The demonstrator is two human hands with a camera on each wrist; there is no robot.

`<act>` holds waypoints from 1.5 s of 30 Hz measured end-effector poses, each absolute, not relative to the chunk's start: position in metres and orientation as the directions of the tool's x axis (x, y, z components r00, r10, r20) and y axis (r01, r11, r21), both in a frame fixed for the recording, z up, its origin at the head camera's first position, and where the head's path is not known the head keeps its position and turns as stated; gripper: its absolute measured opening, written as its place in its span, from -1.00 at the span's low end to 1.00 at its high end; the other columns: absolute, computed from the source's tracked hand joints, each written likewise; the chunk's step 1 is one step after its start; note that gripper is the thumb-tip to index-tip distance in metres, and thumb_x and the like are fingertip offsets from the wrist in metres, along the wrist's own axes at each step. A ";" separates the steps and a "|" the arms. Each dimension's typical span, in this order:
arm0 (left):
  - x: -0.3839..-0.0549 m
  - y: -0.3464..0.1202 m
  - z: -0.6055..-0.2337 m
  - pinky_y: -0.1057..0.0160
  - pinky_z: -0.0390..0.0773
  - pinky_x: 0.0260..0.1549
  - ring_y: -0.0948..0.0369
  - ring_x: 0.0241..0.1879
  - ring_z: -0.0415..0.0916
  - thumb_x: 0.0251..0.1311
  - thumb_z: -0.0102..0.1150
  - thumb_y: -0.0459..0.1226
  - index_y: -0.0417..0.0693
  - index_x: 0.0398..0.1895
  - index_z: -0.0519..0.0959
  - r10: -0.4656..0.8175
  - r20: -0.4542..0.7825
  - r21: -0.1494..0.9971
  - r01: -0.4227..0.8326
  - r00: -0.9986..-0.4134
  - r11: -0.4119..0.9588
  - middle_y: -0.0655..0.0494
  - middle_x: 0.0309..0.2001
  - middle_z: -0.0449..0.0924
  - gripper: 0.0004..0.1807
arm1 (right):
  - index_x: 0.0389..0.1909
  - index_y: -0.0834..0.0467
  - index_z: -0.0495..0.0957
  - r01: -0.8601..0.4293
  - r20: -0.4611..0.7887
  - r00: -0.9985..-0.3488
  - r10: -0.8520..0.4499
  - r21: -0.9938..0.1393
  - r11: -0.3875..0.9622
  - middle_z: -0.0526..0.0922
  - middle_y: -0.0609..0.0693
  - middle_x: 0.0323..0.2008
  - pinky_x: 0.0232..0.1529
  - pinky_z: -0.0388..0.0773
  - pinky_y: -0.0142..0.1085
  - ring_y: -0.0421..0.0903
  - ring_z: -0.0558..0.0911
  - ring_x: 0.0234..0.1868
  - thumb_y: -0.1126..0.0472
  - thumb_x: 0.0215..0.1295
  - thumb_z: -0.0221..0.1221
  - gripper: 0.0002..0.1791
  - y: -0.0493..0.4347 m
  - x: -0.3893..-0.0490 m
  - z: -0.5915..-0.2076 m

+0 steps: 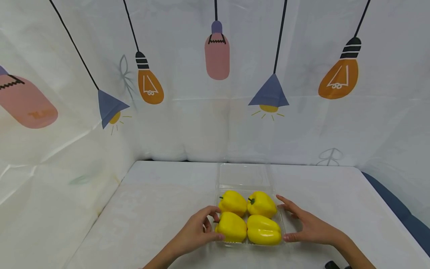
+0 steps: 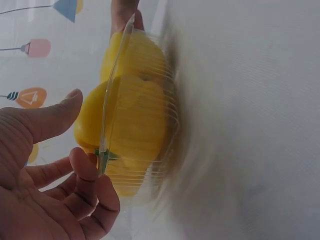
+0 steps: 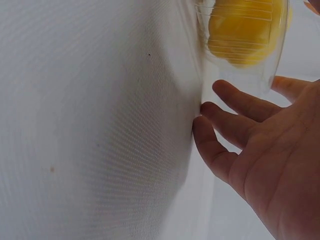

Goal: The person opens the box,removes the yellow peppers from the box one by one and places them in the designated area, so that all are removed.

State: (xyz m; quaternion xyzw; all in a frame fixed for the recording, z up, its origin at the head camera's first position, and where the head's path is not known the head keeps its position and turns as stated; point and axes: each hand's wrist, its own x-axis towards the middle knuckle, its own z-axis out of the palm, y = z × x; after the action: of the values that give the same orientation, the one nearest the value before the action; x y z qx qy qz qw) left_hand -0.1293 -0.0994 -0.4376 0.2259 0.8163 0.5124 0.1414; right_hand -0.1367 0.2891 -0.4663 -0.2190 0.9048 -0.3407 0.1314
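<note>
A clear plastic clamshell container (image 1: 283,224) lies on the table with its lid (image 1: 245,175) folded back, away from me. Several yellow bell peppers (image 1: 264,229) fill its base in two rows; green stems show on the far ones. My left hand (image 1: 198,230) is at the container's left side, fingertips at the rim and thumb apart from them, close to the near left pepper (image 1: 231,227). Along the right side, my right hand (image 1: 310,226) has its thumb and forefinger spread wide beside the rim. Its other fingers (image 3: 235,95) reach low towards the tabletop.
The white table (image 1: 161,194) stands against a white cloth backdrop (image 1: 188,127) printed with hanging lamps and bulbs. A small black object (image 1: 332,265) lies at the front edge near my right forearm. Dark blue fabric (image 1: 393,198) shows beyond the right edge.
</note>
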 end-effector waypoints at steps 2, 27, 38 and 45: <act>-0.131 -0.098 -0.437 0.40 0.45 -0.52 0.32 -0.49 0.38 0.04 0.50 -0.15 -0.03 0.19 0.44 0.511 -0.016 0.893 0.218 -0.859 0.393 0.17 -0.14 0.49 -0.36 | 0.57 -0.08 -0.15 -0.308 -0.087 -0.869 -0.486 -0.674 0.672 0.32 0.22 0.36 0.10 0.49 0.03 0.28 0.40 0.27 -0.14 0.12 0.39 0.15 0.289 -0.137 -0.467; -0.139 -0.092 -0.433 0.38 0.43 -0.50 0.32 -0.48 0.36 -0.04 0.54 -0.06 -0.04 0.20 0.53 0.508 -0.074 0.800 0.253 -0.858 0.544 0.23 -0.22 0.45 -0.30 | 0.57 -0.06 -0.14 -0.316 -0.077 -0.865 -0.496 -0.683 0.659 0.29 0.25 0.37 0.11 0.50 -0.08 0.27 0.38 0.29 -0.13 0.11 0.40 0.16 0.289 -0.138 -0.466; -0.141 -0.091 -0.433 0.36 0.46 -0.46 0.31 -0.45 0.36 -0.07 0.56 -0.05 -0.06 0.22 0.53 0.524 -0.082 0.776 0.275 -0.848 0.567 0.23 -0.25 0.43 -0.26 | 0.57 -0.06 -0.14 -0.316 -0.076 -0.863 -0.499 -0.690 0.651 0.29 0.24 0.37 0.12 0.50 -0.12 0.28 0.38 0.29 -0.12 0.12 0.39 0.15 0.289 -0.137 -0.466; -0.143 -0.092 -0.435 0.36 0.45 -0.46 0.32 -0.44 0.36 -0.08 0.56 -0.03 -0.02 0.19 0.57 0.531 -0.056 0.783 0.293 -0.846 0.548 0.25 -0.26 0.44 -0.29 | 0.57 -0.04 -0.13 -0.320 -0.068 -0.862 -0.502 -0.696 0.643 0.29 0.25 0.37 0.12 0.50 -0.14 0.30 0.37 0.30 -0.11 0.11 0.40 0.15 0.289 -0.137 -0.464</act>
State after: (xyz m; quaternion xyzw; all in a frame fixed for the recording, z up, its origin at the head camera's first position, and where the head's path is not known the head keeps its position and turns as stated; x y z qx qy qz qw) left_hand -0.1431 -0.0922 -0.4354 0.2372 0.8679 0.4118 0.1445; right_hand -0.1371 0.2885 -0.4639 -0.2290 0.8972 -0.3550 0.1287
